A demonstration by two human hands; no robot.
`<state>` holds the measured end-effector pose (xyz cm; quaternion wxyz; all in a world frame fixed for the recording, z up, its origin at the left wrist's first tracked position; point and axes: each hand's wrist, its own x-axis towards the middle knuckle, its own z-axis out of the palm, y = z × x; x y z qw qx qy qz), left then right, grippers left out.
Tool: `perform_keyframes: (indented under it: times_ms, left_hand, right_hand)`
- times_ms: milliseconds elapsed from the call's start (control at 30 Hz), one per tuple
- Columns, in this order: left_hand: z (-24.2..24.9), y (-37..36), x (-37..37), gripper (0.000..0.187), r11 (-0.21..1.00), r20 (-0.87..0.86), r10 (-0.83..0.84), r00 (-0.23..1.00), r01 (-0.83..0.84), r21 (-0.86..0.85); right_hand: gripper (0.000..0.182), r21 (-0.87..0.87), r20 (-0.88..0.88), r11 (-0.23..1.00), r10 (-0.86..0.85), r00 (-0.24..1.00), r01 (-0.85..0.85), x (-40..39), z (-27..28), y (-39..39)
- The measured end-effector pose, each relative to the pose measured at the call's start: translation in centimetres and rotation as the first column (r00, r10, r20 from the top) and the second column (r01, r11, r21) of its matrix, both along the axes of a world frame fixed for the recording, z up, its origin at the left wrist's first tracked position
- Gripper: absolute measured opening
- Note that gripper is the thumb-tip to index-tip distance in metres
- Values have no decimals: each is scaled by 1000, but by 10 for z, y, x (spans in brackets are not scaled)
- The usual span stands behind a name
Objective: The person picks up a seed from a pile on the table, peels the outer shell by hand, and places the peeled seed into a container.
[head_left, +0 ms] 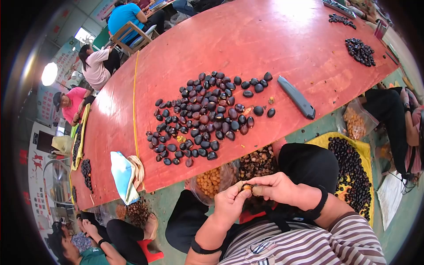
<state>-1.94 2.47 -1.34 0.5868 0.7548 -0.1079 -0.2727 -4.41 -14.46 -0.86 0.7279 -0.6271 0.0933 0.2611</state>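
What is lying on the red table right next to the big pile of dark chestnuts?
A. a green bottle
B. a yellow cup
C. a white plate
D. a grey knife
D: a grey knife lies on the red table just to the side of the big pile of dark chestnuts, apart from it; no bottle, plate or cup is beside the pile.

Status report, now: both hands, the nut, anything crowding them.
Left hand and right hand together pinching one partly peeled nut. Held over lap, off the red table. Bag of peeled kernels just beyond; nothing blocking.
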Motion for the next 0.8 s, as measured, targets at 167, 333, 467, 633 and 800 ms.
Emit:
perform_keyframes:
  times_ms: [167,333,467,633,800]
  left_hand:
    - [9,-1,-6,24,993,154,-65,986,49,106]
    - [21,-1,-10,25,988,78,-136,988,130,85]
    - [26,0,-13,25,983,-47,-180,982,181,8]
    - [22,-2,-9,27,981,-81,-192,978,191,-28]
    - [5,-9,3,28,919,-456,7,890,-186,-348]
  right_hand:
    - [27,231,-210,970,127,969,-77,2,1,-17]
    - [28,341,-278,933,216,936,-114,-5,4,-22]
    - [29,453,-332,881,308,892,-136,-6,7,-31]
    - [31,462,-342,882,272,899,-91,-6,6,-31]
    - [26,47,-59,998,-25,998,28,-7,2,-10]
